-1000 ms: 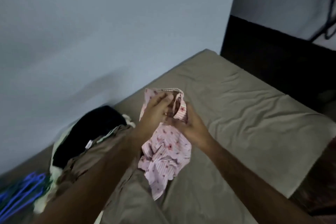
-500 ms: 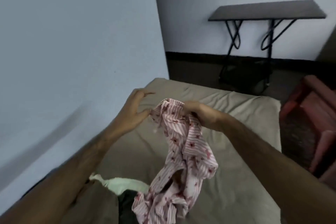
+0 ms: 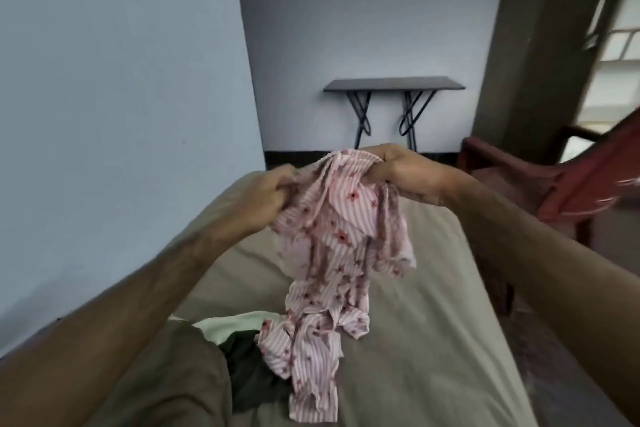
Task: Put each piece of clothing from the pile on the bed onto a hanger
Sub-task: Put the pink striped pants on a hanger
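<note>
Pink striped garment [image 3: 341, 246] is hanging lengthwise below both hands, over the bed [image 3: 433, 322] | left hand [image 3: 266, 198] is pinching its top edge | right hand [image 3: 405, 173] is gripping alongside, slightly higher | pile [image 3: 239, 354] is lying underneath | hanger isn't showing.

both forearms bare, no sleeves, nothing visible on wrists or hands [image 3: 263, 198].
</note>
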